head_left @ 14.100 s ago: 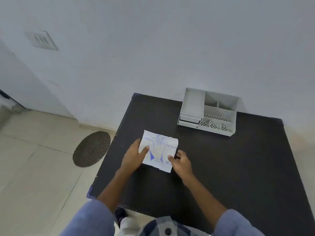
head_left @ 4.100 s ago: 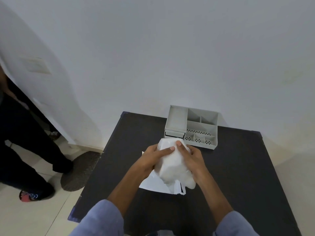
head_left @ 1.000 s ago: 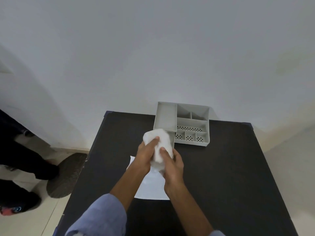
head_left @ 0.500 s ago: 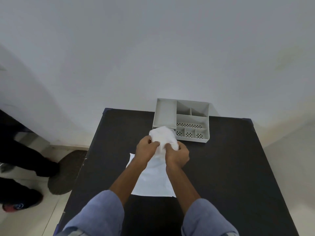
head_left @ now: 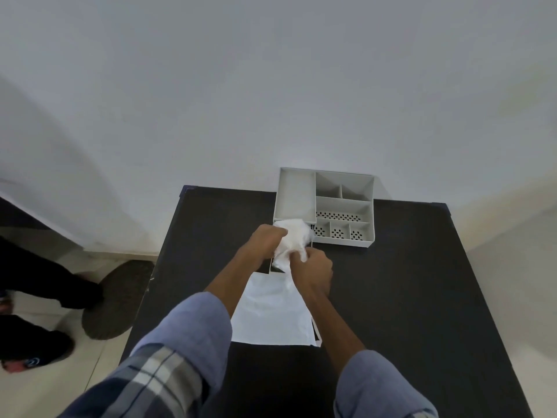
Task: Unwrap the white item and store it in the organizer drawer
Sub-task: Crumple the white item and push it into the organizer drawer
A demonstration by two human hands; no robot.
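Stuffing the bundle into the drawer

Both hands, left [head_left: 265,241] and right [head_left: 312,262], clenched the crumpled white item [head_left: 292,236] over the open drawer [head_left: 275,268] of the organizer [head_left: 343,206] near the table's far edge, compressing it to fit.

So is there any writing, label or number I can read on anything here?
None can be read.
The unfolded white wrapper on the black table shows its blank side.
The grey organizer carries no label.
The white item, held by both hands, is plain.
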